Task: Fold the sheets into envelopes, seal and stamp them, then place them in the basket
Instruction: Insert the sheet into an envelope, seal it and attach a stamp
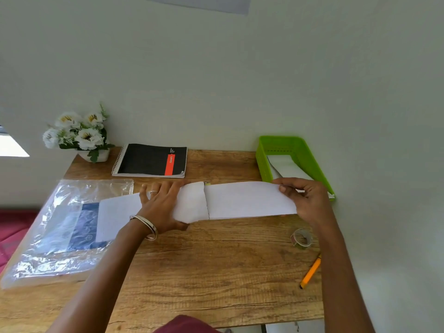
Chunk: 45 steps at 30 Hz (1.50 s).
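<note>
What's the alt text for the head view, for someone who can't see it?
Two bare hands fold a white sheet above a wooden table: the left hand holds the folded-over end, and the right hand pinches the other. A green basket holding white paper stands far right; tape roll and orange pen lie near right.

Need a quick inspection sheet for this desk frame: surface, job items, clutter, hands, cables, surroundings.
Surface: wooden desk, grain visible, set against a wall.
Job's things: folded white sheet held above the desk; green basket at the far right with white paper inside; tape roll near the right edge.
Clutter: spiral notebook, potted white flowers, plastic sleeve with papers inside, orange pen.
Grippers: left hand grips the sheet's folded left part; right hand pinches its right end.
Cables: nothing seen.
Surroundings: plain pale wall; red fabric at the far left.
</note>
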Motion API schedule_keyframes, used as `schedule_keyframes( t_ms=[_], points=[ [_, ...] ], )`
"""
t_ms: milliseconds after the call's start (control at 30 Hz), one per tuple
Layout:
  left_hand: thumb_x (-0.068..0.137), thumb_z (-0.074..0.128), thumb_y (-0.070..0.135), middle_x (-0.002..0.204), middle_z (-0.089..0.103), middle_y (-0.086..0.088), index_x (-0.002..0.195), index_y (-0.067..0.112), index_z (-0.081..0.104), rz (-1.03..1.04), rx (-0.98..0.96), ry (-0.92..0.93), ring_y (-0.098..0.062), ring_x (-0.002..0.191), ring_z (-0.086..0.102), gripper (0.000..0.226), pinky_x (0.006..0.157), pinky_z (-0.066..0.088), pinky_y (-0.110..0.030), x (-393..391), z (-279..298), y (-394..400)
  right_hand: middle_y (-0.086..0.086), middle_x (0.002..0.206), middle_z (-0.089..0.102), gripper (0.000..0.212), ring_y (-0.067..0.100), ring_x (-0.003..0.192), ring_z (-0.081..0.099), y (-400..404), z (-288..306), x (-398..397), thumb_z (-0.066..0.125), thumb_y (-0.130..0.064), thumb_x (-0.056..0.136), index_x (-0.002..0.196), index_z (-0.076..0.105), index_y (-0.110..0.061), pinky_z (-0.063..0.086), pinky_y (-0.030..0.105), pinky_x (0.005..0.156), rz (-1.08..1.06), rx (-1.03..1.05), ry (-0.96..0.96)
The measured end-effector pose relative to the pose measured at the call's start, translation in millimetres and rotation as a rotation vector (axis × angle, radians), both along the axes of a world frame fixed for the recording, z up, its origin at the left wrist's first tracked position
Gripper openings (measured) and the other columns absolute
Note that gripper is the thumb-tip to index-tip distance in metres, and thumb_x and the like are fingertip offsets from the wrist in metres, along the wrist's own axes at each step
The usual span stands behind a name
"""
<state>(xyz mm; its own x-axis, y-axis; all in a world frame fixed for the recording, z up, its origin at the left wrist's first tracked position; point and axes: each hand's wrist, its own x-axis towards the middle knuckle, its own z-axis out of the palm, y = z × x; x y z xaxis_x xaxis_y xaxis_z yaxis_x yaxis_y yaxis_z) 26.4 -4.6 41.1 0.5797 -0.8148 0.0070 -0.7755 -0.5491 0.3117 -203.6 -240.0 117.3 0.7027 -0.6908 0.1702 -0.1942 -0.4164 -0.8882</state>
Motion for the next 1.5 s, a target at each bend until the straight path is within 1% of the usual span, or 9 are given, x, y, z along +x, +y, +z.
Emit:
schedule_keyframes(
  t_ms=[267,400,567,700,867,1000,1267,1400,1500],
  points=[
    [0.05,0.064,0.069,0.135,0.034,0.002,0.133,0.04,0.007,-0.089,-0.025,-0.021,-0.024,0.128,0.029,0.105,0.111,0.004,-0.06,-9,1,-10,-0.002,0.097,0.069,0.022,0.014,0.088,0.061,7,-3,22,0.064,-0.009,0.088,0.1,0.072,-0.026,0.044,0.008,0.061,0.03,0.081,0.056],
    [0.05,0.061,0.071,0.137,0.032,0.002,0.136,0.037,0.008,-0.092,-0.028,-0.011,-0.025,0.13,0.026,0.107,0.111,0.0,-0.057,-12,4,-15,-0.01,0.076,0.06,0.041,0.002,0.072,0.058,31,-8,39,0.073,-0.016,0.082,0.119,0.059,-0.025,0.041,0.005,0.055,-0.127,0.124,-0.001],
    [0.052,0.058,0.073,0.138,0.032,0.0,0.14,0.032,0.009,-0.09,-0.05,0.006,-0.024,0.129,0.028,0.11,0.111,0.001,-0.056,-17,5,-19,0.003,0.075,0.068,0.035,0.008,0.065,0.062,71,-18,59,0.082,-0.023,0.072,0.095,0.058,-0.014,0.043,0.008,0.055,-0.423,0.125,-0.211],
    [0.048,0.05,0.08,0.138,0.031,-0.001,0.142,0.034,0.0,-0.09,-0.048,0.021,-0.024,0.128,0.03,0.115,0.112,0.007,-0.057,-17,2,-21,-0.006,0.075,0.068,0.016,0.005,0.066,0.063,91,-29,72,0.075,-0.027,0.08,0.084,0.067,-0.013,0.048,0.016,0.057,-0.335,0.098,-0.235],
    [0.05,0.051,0.08,0.136,0.032,-0.002,0.144,0.035,-0.002,-0.072,-0.057,0.037,-0.024,0.126,0.03,0.117,0.11,0.008,-0.054,-17,0,-20,-0.006,0.093,0.07,0.035,0.008,0.086,0.057,96,-47,72,0.053,-0.041,0.092,0.101,0.072,-0.014,0.051,0.034,0.073,-0.138,-0.239,-0.137],
    [0.051,0.048,0.08,0.137,0.032,-0.002,0.145,0.035,-0.002,-0.034,-0.079,0.038,-0.025,0.124,0.03,0.115,0.109,0.012,-0.053,-20,3,-22,-0.005,0.117,0.056,0.061,0.009,0.108,0.035,99,-60,68,0.032,-0.068,0.088,0.103,0.073,-0.025,0.034,0.04,0.092,-0.025,-0.381,0.058],
    [0.054,0.05,0.079,0.136,0.034,-0.003,0.145,0.036,-0.003,-0.023,-0.082,0.016,-0.026,0.123,0.031,0.113,0.106,0.018,-0.051,-26,3,-27,-0.004,0.156,0.013,0.062,0.015,0.141,0.007,99,-49,71,0.054,-0.082,0.064,0.078,0.072,-0.025,0.018,0.05,0.111,0.114,-0.034,0.294],
    [0.05,0.042,0.084,0.136,0.034,-0.004,0.143,0.038,-0.009,0.002,-0.032,-0.008,-0.025,0.123,0.031,0.115,0.107,0.017,-0.052,-27,2,-25,0.0,0.15,0.031,0.061,0.022,0.135,0.033,88,-50,74,0.066,-0.077,0.058,0.085,0.072,-0.022,0.037,0.053,0.103,0.248,0.062,0.376],
    [0.04,0.037,0.094,0.136,0.029,-0.005,0.143,0.038,-0.016,0.045,0.019,0.048,-0.027,0.124,0.028,0.129,0.107,0.017,-0.054,-31,4,-27,0.002,0.105,0.069,0.026,0.021,0.092,0.066,86,-48,71,0.08,-0.039,0.072,0.088,0.073,-0.02,0.056,0.044,0.077,0.223,0.249,0.153]
  ],
)
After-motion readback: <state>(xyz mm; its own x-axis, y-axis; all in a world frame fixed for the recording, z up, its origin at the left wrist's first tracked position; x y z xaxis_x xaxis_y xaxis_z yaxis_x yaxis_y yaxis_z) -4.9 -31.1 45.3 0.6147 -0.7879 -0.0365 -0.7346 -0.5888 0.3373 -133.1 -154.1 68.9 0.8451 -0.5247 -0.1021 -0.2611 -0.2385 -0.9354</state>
